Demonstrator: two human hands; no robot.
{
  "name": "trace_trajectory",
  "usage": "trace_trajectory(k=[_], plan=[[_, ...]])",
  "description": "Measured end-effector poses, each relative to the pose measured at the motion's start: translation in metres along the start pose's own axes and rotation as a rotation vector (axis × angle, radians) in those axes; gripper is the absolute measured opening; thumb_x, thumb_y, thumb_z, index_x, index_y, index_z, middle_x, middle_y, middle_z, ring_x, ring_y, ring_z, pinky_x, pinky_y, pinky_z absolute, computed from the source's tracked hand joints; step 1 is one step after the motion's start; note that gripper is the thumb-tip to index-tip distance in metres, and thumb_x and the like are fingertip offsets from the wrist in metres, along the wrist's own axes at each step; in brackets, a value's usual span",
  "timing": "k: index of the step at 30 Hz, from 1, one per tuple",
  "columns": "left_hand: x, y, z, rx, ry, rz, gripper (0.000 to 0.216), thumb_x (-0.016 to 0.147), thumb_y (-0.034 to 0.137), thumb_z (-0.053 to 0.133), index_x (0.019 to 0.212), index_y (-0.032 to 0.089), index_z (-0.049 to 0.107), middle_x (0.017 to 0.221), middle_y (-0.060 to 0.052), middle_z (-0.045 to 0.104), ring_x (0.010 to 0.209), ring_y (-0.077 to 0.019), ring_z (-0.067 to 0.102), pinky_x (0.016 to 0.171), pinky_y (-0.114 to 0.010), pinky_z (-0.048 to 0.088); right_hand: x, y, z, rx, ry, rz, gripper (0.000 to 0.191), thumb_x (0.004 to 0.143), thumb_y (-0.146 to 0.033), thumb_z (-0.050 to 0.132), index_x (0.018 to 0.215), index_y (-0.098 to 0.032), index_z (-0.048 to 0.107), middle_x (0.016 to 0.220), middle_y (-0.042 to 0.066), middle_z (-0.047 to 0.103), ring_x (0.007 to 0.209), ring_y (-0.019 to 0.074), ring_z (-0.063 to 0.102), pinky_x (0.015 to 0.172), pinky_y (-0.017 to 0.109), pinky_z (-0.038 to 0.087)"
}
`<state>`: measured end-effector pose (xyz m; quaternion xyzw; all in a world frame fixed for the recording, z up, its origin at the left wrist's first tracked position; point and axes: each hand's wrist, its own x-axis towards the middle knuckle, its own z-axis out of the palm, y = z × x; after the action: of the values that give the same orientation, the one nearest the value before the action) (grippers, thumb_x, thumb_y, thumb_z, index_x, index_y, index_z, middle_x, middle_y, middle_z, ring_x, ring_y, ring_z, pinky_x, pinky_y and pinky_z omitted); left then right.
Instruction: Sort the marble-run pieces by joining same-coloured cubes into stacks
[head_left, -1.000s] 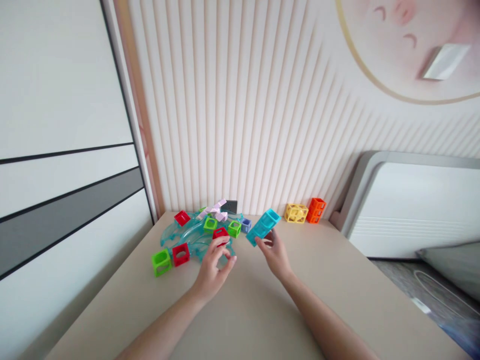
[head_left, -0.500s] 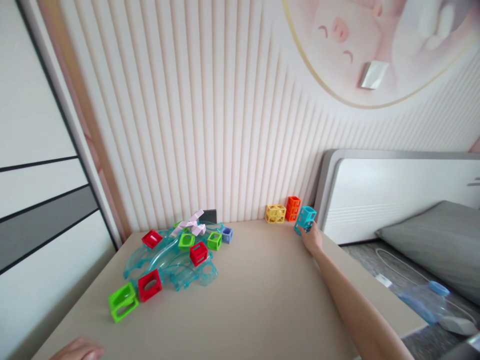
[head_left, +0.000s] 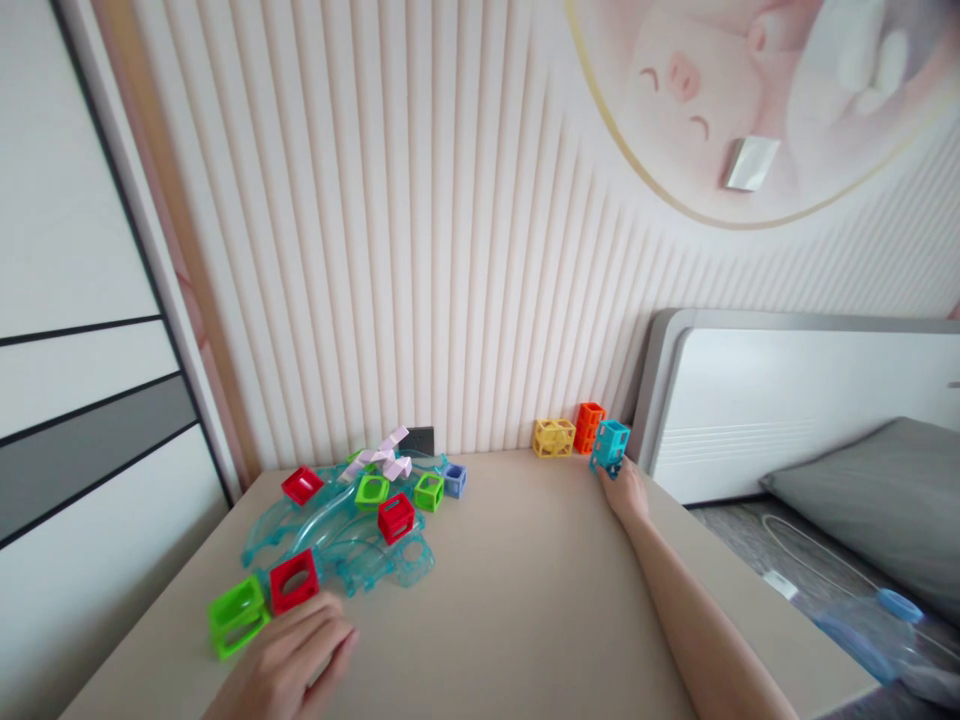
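Head view: right hand (head_left: 625, 493) on the blue tower (head_left: 611, 440)
Its fingers grip the lower end; the left hand (head_left: 286, 660) has loosely curled fingers near a red cube (head_left: 288, 572).

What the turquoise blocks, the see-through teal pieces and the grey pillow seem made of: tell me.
Turquoise blocks: probably molded plastic, smooth; crisp, even-edged openwork frames suggest it.
Teal pieces: likely clear plastic, glossy; the tabletop shows through and highlights streak them.
Grey pillow: apparently fabric, matte; soft outline, no shine. Fiber unclear.

Smooth plastic turquoise block (head_left: 611, 438), glossy translucent pieces (head_left: 349, 545), matt tabletop (head_left: 517, 590)
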<state>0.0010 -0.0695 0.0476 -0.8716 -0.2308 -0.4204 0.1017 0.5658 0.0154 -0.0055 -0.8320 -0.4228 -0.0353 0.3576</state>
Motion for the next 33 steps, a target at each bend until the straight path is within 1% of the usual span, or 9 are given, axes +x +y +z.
trace_trajectory(k=[3, 6, 9, 13, 15, 19, 25, 29, 33], plan=[[0.028, -0.004, 0.02, 0.016, -0.069, 0.011, 0.026, 0.097, 0.015, 0.047, 0.077, 0.02, 0.062, 0.067, 0.0, 0.062, 0.067, -0.0133, 0.063, 0.07, -0.023, 0.053, 0.0, -0.002, -0.001, -0.014, -0.002, 0.005, 0.056, 0.086, -0.045, 0.051, 0.132, -0.012, 0.05, 0.121, 0.019, 0.064, 0.113, 0.0334, 0.059, 0.092, 0.042, 0.045], [0.044, -0.01, 0.042, 0.063, -0.09, 0.111, 0.025, 0.096, 0.015, 0.048, 0.076, 0.02, 0.061, 0.066, -0.001, 0.06, 0.07, -0.0155, 0.062, 0.07, -0.027, 0.053, -0.005, -0.001, -0.001, -0.061, 0.008, 0.026, 0.066, 0.085, -0.049, 0.051, 0.138, -0.011, 0.042, 0.126, 0.022, 0.059, 0.117, 0.0364, 0.057, 0.092, 0.044, 0.046], [0.045, -0.013, 0.057, 0.108, -0.108, 0.142, 0.019, 0.096, 0.014, 0.048, 0.086, 0.019, 0.064, 0.076, -0.004, 0.065, 0.08, -0.0182, 0.064, 0.078, -0.032, 0.054, -0.014, 0.001, 0.0, -0.14, 0.005, 0.067, 0.07, 0.085, -0.049, 0.051, 0.14, -0.007, 0.039, 0.129, 0.026, 0.055, 0.12, 0.0398, 0.055, 0.094, 0.047, 0.045], [0.036, -0.013, 0.062, 0.108, -0.176, 0.07, 0.017, 0.095, 0.015, 0.049, 0.103, 0.017, 0.065, 0.095, -0.007, 0.068, 0.098, -0.0212, 0.063, 0.092, -0.038, 0.053, -0.032, -0.008, 0.0, -0.193, -0.005, 0.059, 0.063, 0.086, -0.04, 0.048, 0.137, -0.004, 0.045, 0.128, 0.028, 0.055, 0.119, 0.0414, 0.055, 0.094, 0.05, 0.046], [0.032, -0.013, 0.061, 0.121, -0.207, 0.003, 0.02, 0.094, 0.015, 0.05, 0.108, 0.018, 0.064, 0.103, -0.008, 0.068, 0.107, -0.023, 0.061, 0.098, -0.041, 0.051, -0.045, -0.024, 0.002, -0.144, 0.054, -0.029, 0.059, 0.086, -0.038, 0.045, 0.136, -0.007, 0.049, 0.129, 0.026, 0.056, 0.12, 0.0396, 0.054, 0.097, 0.051, 0.045], [0.03, -0.018, 0.063, 0.202, -0.183, -0.193, 0.033, 0.092, 0.019, 0.052, 0.125, 0.019, 0.059, 0.121, -0.011, 0.062, 0.12, -0.0277, 0.056, 0.104, -0.047, 0.048, -0.086, -0.077, 0.015, 0.103, 0.159, -0.381, 0.044, 0.088, -0.031, 0.042, 0.125, -0.013, 0.059, 0.123, 0.018, 0.061, 0.117, 0.0318, 0.056, 0.103, 0.048, 0.044], [0.024, -0.025, 0.075, 0.249, -0.166, -0.325, 0.043, 0.092, 0.022, 0.051, 0.134, 0.02, 0.052, 0.131, -0.013, 0.056, 0.122, -0.0292, 0.055, 0.104, -0.048, 0.05, -0.168, -0.171, 0.043, 0.171, -0.093, -0.906, 0.035, 0.091, -0.014, 0.045, 0.12, -0.024, 0.062, 0.123, 0.01, 0.064, 0.113, 0.0263, 0.059, 0.097, 0.044, 0.049], [0.021, -0.027, 0.082, 0.275, -0.202, -0.355, 0.044, 0.093, 0.024, 0.05, 0.137, 0.018, 0.051, 0.135, -0.015, 0.053, 0.122, -0.0309, 0.056, 0.101, -0.047, 0.052, -0.198, -0.215, 0.056, 0.24, -0.132, -0.893, 0.037, 0.089, -0.011, 0.048, 0.122, -0.022, 0.061, 0.123, 0.011, 0.062, 0.112, 0.0257, 0.059, 0.097, 0.043, 0.05], [0.018, -0.027, 0.084, 0.26, -0.215, -0.366, 0.042, 0.094, 0.025, 0.049, 0.135, 0.018, 0.053, 0.139, -0.015, 0.052, 0.124, -0.0307, 0.056, 0.102, -0.047, 0.051, -0.209, -0.226, 0.059, 0.228, -0.243, -0.966, 0.049, 0.088, -0.01, 0.05, 0.134, -0.024, 0.055, 0.135, 0.011, 0.056, 0.123, 0.026, 0.054, 0.104, 0.043, 0.048]])
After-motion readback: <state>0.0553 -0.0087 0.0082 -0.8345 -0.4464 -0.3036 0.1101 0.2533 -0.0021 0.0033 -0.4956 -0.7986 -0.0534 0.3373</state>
